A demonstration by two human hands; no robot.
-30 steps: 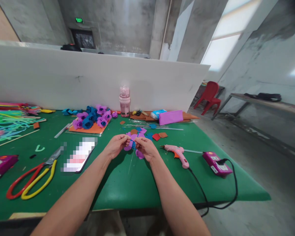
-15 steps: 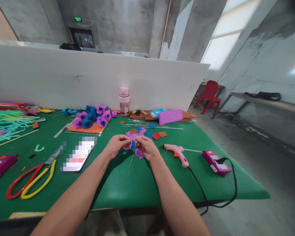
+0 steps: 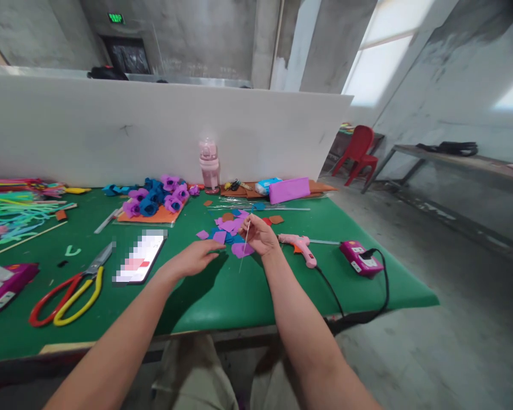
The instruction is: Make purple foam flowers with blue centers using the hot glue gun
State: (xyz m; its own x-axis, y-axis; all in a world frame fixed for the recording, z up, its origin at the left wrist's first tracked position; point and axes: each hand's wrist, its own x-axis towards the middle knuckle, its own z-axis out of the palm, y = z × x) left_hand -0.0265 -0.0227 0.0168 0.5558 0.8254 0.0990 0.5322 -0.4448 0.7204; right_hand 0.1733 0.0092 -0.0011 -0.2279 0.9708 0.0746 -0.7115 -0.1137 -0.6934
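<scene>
My right hand (image 3: 259,234) is pinched around a thin pale wire (image 3: 244,248), which slants down over the paper pieces. My left hand (image 3: 196,256) hovers just left of the pile, fingers stretched out and holding nothing. Purple and blue cut petals (image 3: 228,226) lie loose between and beyond my hands, with a larger purple petal (image 3: 241,250) below the right hand's fingers. To the right of that hand, a pink glue gun (image 3: 301,246) lies on its side with a clear glue stick in its back.
Red-and-yellow-handled scissors (image 3: 77,292) and a phone (image 3: 142,259) lie left. A power strip (image 3: 361,259) with a plugged cord sits right. Behind are finished paper flowers (image 3: 156,198), a pink bottle (image 3: 209,166), a purple paper roll (image 3: 289,191) and a white partition (image 3: 166,128).
My hands have moved apart: the left has drawn back leftwards and opened, while the right has lifted slightly with the wire. The view has shifted a little.
</scene>
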